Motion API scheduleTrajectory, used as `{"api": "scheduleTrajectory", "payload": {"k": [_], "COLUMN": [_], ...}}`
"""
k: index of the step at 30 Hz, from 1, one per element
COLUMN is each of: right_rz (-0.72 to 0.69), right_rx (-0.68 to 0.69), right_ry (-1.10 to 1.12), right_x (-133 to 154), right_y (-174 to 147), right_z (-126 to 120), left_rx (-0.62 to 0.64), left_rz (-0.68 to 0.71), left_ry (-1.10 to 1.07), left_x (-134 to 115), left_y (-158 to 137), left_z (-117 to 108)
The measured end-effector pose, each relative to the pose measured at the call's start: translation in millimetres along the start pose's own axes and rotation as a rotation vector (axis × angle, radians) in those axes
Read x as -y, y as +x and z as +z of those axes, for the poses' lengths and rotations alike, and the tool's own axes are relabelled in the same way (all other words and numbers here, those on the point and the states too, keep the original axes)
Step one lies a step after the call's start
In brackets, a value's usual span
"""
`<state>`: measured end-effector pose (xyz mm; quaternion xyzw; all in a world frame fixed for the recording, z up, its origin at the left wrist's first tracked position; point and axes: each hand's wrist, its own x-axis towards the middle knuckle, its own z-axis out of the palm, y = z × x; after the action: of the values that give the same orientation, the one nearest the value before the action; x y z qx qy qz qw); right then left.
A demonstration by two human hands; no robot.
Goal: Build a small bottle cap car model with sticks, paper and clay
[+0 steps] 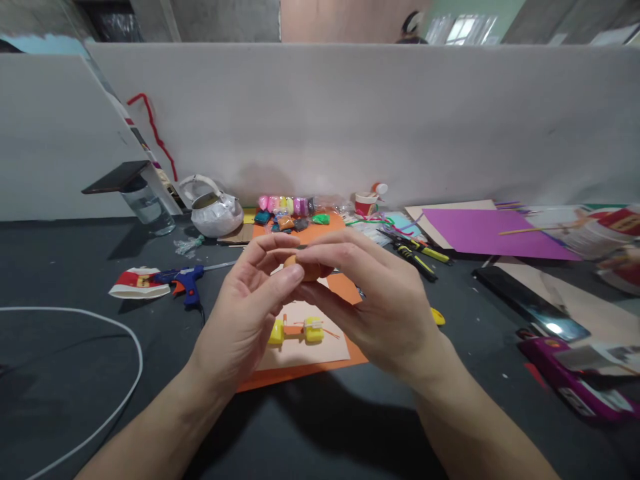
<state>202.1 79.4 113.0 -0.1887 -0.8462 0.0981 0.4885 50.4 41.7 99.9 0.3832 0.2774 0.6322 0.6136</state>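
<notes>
A small lump of orange-brown modelling clay (316,269) is pinched between my two hands, in the middle of the view. My left hand (255,287) has its thumb against the near side of the lump. From the other side, my right hand (373,293) curls its fingers and thumb around it, hiding part of it. Below them lies a small yellow and orange piece (314,329) with two yellow blocks and thin orange strands. It rests on a pale paper sheet (310,357) over an orange sheet (350,353).
To the left lie a blue glue gun (190,285), a paper cup (140,283) and a white cable (135,340). Clay packets (285,205) and a white basket-like pot (216,217) stand behind. Pliers (415,260), purple paper (490,232), a phone (530,303) and a purple stapler-like object (565,380) are rightward.
</notes>
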Motion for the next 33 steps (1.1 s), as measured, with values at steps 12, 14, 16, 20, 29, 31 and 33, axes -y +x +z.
{"api": "scheduleTrajectory", "payload": {"k": [12, 14, 16, 20, 29, 31, 33], "right_rz": [0.012, 0.038, 0.065, 0.145, 0.064, 0.048, 0.049], "right_rx": [-0.016, -0.015, -0.021, -0.013, -0.045, -0.041, -0.025], "right_ry": [-0.016, -0.008, 0.016, 0.194, 0.048, 0.041, 0.051], "right_x": [1.4, 2.1, 2.6, 2.5, 2.5, 2.6, 2.7], "right_y": [-0.8, -0.9, -1.6, -3.7, -2.6, -2.2, -2.1], "right_z": [2.3, 1.4, 0.9, 1.4, 2.7, 2.8, 2.8], "left_rx": [-0.047, -0.055, -0.058, -0.064, 0.019, 0.007, 0.005], "left_rz": [0.022, 0.020, 0.017, 0.046, 0.054, 0.055, 0.033], "left_ry": [0.074, 0.105, 0.136, 0.172, 0.210, 0.199, 0.200], "left_x": [0.2, -1.0, -2.2, -4.4, -4.7, -4.3, -3.5], "left_y": [3.6, 4.4, 5.2, 4.9, 3.1, 3.5, 3.5], "left_z": [-1.3, -1.8, -2.5, -4.4, -5.8, -6.6, -7.9]}}
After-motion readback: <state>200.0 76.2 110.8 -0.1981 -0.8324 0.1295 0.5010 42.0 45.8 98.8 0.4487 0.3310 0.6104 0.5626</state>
